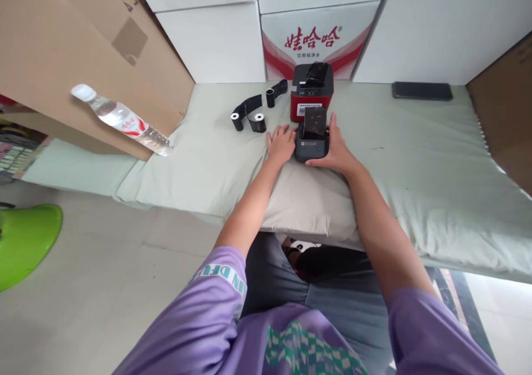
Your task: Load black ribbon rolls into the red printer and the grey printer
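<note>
Since the small dark printer (311, 139) looks like a rigid, light plastic box with a raised lid, we judge its side walls the safest hold. Our left hand (280, 144) lies flat and open just beside it; our right hand (334, 150) cups its right side on the pale mattress (415, 159).

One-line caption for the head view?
Both hands, left hand and right hand, flank a small dark printer before a red printer on a pale sheet.
</note>
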A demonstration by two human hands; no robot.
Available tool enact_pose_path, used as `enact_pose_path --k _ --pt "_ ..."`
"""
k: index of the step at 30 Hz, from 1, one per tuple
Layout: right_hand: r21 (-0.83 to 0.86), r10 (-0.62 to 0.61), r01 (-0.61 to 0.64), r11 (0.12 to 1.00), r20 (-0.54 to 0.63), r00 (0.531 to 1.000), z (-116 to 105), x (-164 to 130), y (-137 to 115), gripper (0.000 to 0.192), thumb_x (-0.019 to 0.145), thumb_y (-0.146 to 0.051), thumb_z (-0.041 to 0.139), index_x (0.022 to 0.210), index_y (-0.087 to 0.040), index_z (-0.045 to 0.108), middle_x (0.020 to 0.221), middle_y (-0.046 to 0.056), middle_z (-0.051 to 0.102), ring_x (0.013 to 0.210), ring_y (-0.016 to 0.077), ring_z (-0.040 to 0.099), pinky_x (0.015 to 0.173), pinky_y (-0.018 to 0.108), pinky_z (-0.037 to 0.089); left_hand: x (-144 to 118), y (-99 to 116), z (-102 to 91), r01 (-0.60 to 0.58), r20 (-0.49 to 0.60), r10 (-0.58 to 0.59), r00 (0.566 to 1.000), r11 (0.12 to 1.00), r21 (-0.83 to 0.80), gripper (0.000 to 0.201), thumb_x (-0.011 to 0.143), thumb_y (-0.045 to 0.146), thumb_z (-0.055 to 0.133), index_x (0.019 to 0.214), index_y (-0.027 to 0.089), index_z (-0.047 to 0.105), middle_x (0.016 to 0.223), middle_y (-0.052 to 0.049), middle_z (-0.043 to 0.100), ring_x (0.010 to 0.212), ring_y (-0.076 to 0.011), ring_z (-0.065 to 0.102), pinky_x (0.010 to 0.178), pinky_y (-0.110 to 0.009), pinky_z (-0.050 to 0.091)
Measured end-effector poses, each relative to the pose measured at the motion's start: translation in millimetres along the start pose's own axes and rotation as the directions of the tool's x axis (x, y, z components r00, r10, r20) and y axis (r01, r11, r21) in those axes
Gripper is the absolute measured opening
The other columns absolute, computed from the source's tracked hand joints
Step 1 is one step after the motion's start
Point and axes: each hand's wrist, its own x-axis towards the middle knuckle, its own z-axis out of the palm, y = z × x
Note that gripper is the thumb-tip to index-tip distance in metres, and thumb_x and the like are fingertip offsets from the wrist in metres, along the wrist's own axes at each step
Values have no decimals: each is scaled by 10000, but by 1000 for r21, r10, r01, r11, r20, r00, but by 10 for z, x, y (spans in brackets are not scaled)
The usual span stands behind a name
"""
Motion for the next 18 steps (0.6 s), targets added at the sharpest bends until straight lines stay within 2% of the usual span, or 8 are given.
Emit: enact_pose_path --k 6,10,13,16,18 --pt "8 -43 43 999 -4 999 5 -10 30 1803 434 -789 975 1778 -229 -88 1704 238 423 1603 513 401 1313 716 323 -35 41 -35 -21 -30 22 999 1000 16 498 1140 305 313 1485 286 672 1676 -71 560 1651 -280 388 1415 -631 75" --pt "31 -94 94 995 -21 995 12 -9 81 1753 467 -904 901 1781 -284 -81 1707 210 431 1596 527 399 1317 736 312 -37 45 -26 -52 -81 47 996 997 -49 445 1149 301 313 1331 302 719 1551 -56 668 1534 -252 530 1397 -622 139" --pt "30 -100 102 994 -62 993 18 -14 89 1634 565 -946 824 1785 -291 -42 1688 203 458 1564 509 440 1314 730 329 -7 18 4 -95 -167 81 983 992 -77 309 1121 282 424 1153 246 730 1370 -102 738 1388 -282 627 1322 -593 305" --pt "50 -91 97 994 -121 988 14 -21 85 1445 687 -924 759 1788 -318 45 1663 174 499 1504 464 504 1296 706 379 61 -49 52 -231 -266 194 944 966 -117 184 1067 247 530 1004 213 699 1238 -131 736 1289 -303 651 1185 -511 459" --pt "74 -86 98 992 -152 985 5 -23 78 1360 728 -880 759 1783 -340 92 1648 151 531 1461 445 537 1259 707 426 129 -120 88 -357 -310 289 906 914 -191 188 1059 235 531 943 217 679 1199 -122 732 1242 -280 661 1144 -453 493"
